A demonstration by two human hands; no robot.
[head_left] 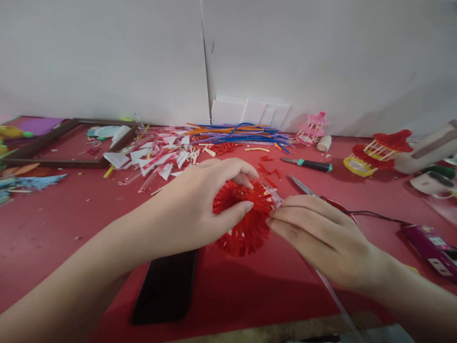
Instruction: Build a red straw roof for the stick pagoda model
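Observation:
In the middle of the red table is a round, tiered red pipe-cleaner model (240,243), with short fuzzy strips fanned out around its edge. My left hand (200,197) arches over it from the left, thumb and curled fingers around its upper tier. My right hand (316,233) is at its right edge, fingers pressed together with the tips against the strips; the thumb is hidden. Pink-and-white bits (275,196) show just above these fingertips. Scissors (302,185) lie beyond my right hand, which partly covers their handle. Loose red pieces (269,171) are scattered behind the model.
A black phone (166,288) lies near my left forearm. Behind are pipe cleaners (239,132), a heap of plastic scraps (160,155) and a utility knife (310,165). A pink model (312,128) and red-yellow model (380,151) stand right, beyond a purple power strip (428,250). A brown frame (53,163) lies left.

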